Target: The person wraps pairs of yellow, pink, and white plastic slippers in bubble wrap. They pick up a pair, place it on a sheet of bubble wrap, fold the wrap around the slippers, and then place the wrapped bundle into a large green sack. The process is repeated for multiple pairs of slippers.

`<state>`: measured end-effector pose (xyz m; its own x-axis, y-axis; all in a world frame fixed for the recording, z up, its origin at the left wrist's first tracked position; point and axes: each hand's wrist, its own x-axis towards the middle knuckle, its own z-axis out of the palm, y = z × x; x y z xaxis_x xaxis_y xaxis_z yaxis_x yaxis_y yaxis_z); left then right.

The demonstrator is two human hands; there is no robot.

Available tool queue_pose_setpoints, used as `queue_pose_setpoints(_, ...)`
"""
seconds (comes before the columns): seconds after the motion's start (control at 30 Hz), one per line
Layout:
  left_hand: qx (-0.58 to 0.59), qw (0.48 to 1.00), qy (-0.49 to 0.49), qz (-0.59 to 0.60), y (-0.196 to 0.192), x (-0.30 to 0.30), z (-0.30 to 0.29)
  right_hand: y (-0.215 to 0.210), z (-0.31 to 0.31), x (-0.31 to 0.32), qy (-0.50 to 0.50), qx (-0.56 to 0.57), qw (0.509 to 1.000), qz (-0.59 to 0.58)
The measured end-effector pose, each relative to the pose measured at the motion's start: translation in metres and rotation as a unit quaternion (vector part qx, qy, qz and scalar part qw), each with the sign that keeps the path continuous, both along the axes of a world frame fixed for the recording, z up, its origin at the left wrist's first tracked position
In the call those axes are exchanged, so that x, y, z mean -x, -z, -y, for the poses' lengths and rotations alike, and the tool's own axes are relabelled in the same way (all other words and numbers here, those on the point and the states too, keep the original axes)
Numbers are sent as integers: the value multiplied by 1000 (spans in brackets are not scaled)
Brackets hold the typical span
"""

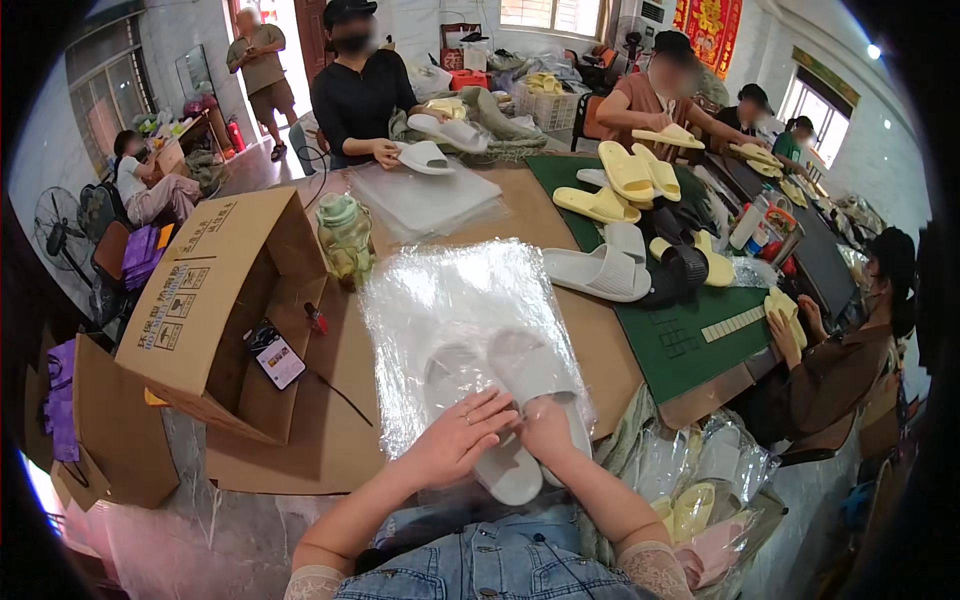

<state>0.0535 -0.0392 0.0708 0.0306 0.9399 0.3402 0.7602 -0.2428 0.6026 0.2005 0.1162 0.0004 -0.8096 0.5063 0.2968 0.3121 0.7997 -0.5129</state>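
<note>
From the head view, we press our left hand point(462, 432) flat, fingers spread, on the pair of white slippers point(510, 400) lying half inside a clear plastic bag point(460, 300), just right of the open cardboard box point(215, 300). Our right hand point(545, 428) curls over the heels, fingers tucked out of sight. We judge them light, soft and springy, the film slippery; best gripped at the heels.
</note>
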Motion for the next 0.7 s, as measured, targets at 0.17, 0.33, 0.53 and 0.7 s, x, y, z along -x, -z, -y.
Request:
queue_pose_setpoints(0.17, -10, 999, 40, 24, -9, -10, 1, 2, 0, -4, -46, 57, 997, -4)
queue_pose_setpoints(0.33, 2, 996, 81, 26, -3, -14, 4, 7, -9, -4, 18, -38, 997, 58)
queue_pose_setpoints(0.53, 19, 997, -62, -47, 6, 42, -14, 5, 13, -1, 64, -5, 992, 104)
queue_pose_setpoints(0.7, -16, 965, -193, -175, 19, 96, -78, 14, 16, -5, 37, -9, 996, 77)
